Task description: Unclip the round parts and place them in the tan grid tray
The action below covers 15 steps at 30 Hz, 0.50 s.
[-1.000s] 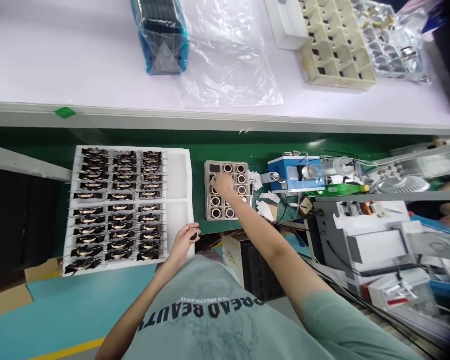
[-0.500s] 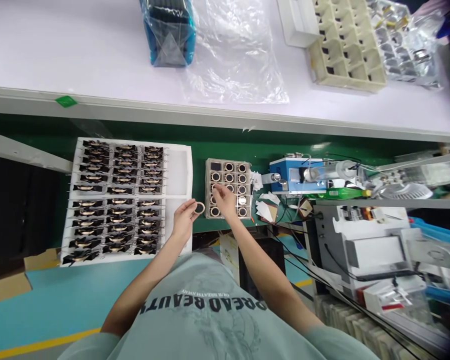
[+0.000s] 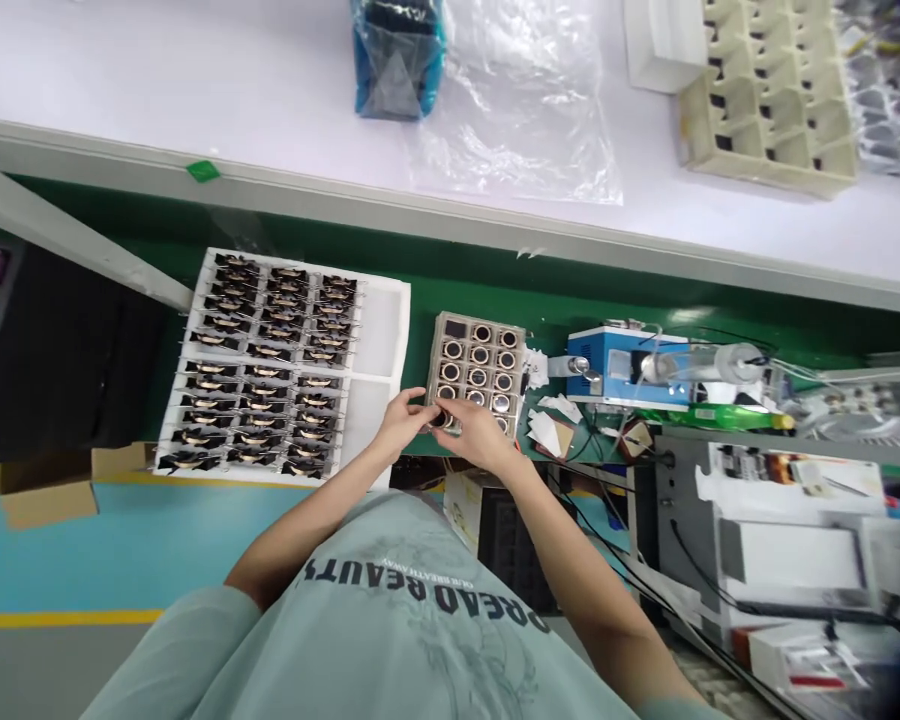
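Note:
My left hand point(image 3: 403, 422) and my right hand point(image 3: 474, 434) meet at the lower left corner of a clear compartment tray point(image 3: 521, 372). Their fingers are pinched together around a small ring point(image 3: 436, 417), which looks dark inside and is partly covered by the fingertips. Round, dark-faced pieces with gold rims, like watch cases, sit in the tray's compartments; one round piece point(image 3: 501, 403) at the right is brighter and silvery. Under my right hand the lower part of the tray is hidden.
A white foam tray point(image 3: 375, 330) at the left bears rows of black pieces on wires. Right of the compartment tray are paper scraps point(image 3: 547, 432), a blue machine point(image 3: 596, 350) and a green bottle point(image 3: 735, 416). A white shelf point(image 3: 292, 190) crosses above the bench.
My right hand has come down and left from over the tray to meet my left hand, which has moved right with the ring. The view has shifted left.

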Motion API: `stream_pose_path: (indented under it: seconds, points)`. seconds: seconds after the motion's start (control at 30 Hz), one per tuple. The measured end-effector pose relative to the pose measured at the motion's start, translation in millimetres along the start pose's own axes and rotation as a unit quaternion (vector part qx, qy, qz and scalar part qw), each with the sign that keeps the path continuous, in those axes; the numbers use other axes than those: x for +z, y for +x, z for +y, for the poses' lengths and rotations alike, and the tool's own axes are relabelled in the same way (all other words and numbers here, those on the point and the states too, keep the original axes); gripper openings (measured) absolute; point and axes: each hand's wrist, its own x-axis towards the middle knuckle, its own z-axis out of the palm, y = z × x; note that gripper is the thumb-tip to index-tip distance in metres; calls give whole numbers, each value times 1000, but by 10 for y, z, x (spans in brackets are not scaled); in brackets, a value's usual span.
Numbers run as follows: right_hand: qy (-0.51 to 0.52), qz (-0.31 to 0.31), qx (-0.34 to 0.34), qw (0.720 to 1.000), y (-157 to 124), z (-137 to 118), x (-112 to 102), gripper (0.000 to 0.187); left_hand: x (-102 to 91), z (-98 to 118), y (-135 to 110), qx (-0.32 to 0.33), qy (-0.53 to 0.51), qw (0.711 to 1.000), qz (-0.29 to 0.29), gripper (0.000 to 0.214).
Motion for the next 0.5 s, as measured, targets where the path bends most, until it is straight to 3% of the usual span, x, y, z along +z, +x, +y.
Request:
stream_pose_path:
  seconds: [0.1,0.17,0.23,0.3,0.4,0.5]
  points:
    - [-2,67,102,992,222,297,0,40,-462,-80,-266,99,176,979,20,46]
    - [-15,118,188,975,480,555,-52,41,-913,-182,-494,197,384,901,39,32]
    - [-42,142,247,958,767,787,-109,41,-1369,-317,-701,229,523,819,57,25]
    - [-83,138,273,948,1022,944,-142,37,-1729,-459,-853,245,607,755,44,24]
    - [-157,103,292,938,1279,1030,-125,31,-2005,-628,-970,273,665,695,13,22]
    - [-223,64,311,922,1417,1028,-85,30,-2058,-700,-985,292,680,673,-2,28]
